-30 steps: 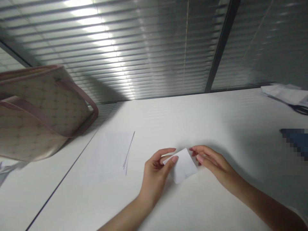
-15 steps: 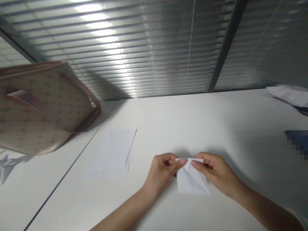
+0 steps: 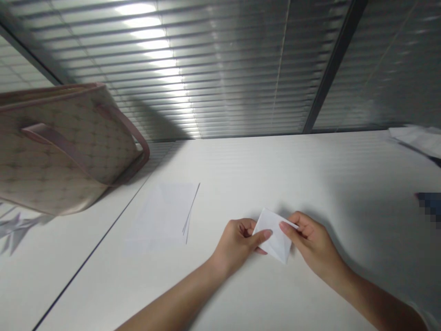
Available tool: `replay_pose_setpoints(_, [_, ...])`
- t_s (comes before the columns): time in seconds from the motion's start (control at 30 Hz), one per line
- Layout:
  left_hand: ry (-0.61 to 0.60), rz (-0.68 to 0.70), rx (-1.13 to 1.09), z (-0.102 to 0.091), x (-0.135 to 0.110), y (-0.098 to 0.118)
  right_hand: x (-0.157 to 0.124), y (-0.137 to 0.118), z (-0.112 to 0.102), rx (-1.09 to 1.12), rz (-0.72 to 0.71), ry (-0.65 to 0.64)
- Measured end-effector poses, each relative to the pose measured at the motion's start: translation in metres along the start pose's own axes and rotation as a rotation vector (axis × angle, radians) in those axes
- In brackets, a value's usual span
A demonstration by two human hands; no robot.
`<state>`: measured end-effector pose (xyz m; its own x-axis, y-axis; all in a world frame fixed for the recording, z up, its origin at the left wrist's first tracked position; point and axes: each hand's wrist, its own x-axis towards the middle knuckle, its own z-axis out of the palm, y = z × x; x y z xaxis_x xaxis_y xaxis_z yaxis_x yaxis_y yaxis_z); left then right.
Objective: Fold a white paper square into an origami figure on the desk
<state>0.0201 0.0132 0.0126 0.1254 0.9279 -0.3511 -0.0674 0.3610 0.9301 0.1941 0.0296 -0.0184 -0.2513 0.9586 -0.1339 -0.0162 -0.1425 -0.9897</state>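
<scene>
A small folded sheet of white paper is held between both hands over the white table. My left hand pinches its left side, the thumb lying across the front and fingers behind. With thumb and fingers, my right hand grips the upper right corner. The paper sits tilted, one corner pointing up and another down towards me, and faint creases show on its face. Fingertips behind the paper are partly hidden.
Left of my hands lies a stack of white paper sheets. A patterned handbag with pink handles stands at the far left, folded paper pieces beside it. More papers lie at the right, near a dark blue object. Blinds rise behind.
The paper has been turned clockwise from nearly square-on to tilted, and raised slightly. My right hand now grips a corner instead of the top edge. The view has shifted a little.
</scene>
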Motion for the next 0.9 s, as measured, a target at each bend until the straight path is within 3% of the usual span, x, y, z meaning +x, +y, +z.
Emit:
replay_pose_setpoints(0.33, [0.085,-0.047,-0.141,0.006,-0.0046,0.0001,-0.0017,-0.0042,-0.0024,0.026,-0.035,0.076])
replay_pose_setpoints(0.53, [0.205,0.022,-0.138,0.0031,-0.0026,0.0016,-0.0028,-0.0069,-0.0022,0.062,-0.029,-0.005])
replay_pose_setpoints(0.9, [0.157,0.009,-0.124,0.0026,-0.0049,0.0035,-0.0035,-0.0086,-0.0019,0.092,-0.04,-0.031])
